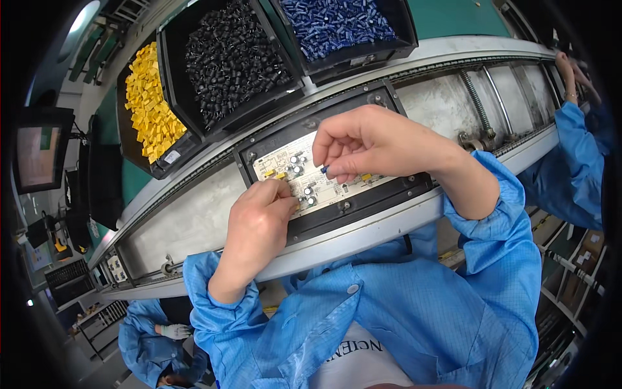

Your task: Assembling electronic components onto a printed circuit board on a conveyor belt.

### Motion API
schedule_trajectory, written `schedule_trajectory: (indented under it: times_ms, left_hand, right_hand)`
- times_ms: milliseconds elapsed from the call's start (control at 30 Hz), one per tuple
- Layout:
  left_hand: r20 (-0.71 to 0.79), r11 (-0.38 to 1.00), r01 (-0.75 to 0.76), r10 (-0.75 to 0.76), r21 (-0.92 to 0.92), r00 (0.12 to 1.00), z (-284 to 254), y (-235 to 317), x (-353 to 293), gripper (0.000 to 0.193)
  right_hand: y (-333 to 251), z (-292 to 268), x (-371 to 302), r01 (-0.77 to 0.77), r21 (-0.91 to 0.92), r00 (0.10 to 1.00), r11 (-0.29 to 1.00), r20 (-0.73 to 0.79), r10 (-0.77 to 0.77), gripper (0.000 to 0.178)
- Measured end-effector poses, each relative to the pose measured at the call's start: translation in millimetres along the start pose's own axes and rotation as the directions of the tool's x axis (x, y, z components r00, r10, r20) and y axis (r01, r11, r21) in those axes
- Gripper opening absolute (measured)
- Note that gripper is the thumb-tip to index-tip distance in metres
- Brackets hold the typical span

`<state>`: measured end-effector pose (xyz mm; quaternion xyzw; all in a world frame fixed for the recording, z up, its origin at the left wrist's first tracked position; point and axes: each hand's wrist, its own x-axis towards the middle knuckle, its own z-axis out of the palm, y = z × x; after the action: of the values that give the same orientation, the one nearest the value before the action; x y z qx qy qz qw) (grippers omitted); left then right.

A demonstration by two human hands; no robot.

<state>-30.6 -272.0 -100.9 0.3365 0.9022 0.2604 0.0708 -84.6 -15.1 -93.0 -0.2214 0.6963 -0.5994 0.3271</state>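
1. The room is a workshop; a metal conveyor [175,223] crosses from left to right, with a green worktop [460,18] beyond its far rail.
2. On the far side stand 3 black bins: yellow block-shaped components [150,104] at left, black cylindrical components [233,65] in the middle, blue cylindrical components [337,29] at right.
3. On the conveyor sits a dark carrier frame [317,223], with a pale circuit board [330,190] inside it. The board bears black cylindrical parts and a few yellow blocks.
4. The right hand [372,142] is above the board's middle; its grip is clamped on 1 small blue component [324,170], thumb against fingers, close over the board.
5. The left hand [258,217] is at the board's left near part, fingers bent down; I cannot tell whether its grip is clamped on anything, since the hand hides the fingertips.
6. At far left is a monitor [43,149]; another person's blue sleeve [576,146] shows at right, and a gloved hand [175,331] at near left.
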Motion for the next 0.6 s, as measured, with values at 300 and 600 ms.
schedule_trajectory:
  times_ms: [300,600]
  left_hand:
    - [-0.26,0.97,0.129,-0.182,-0.205,0.948,-6.2,-17.4,-9.0,0.013]
    - [-0.338,0.987,0.056,-0.105,-0.153,0.935,-1.6,-25.4,-7.5,0.013]
  right_hand:
    - [1.0,6.5,0.9,-0.161,0.098,0.986,0.982,-0.035,0.165,0.012]
    - [12.4,20.6,-0.6,-0.155,-0.208,0.972,0.966,-0.207,0.111,0.009]
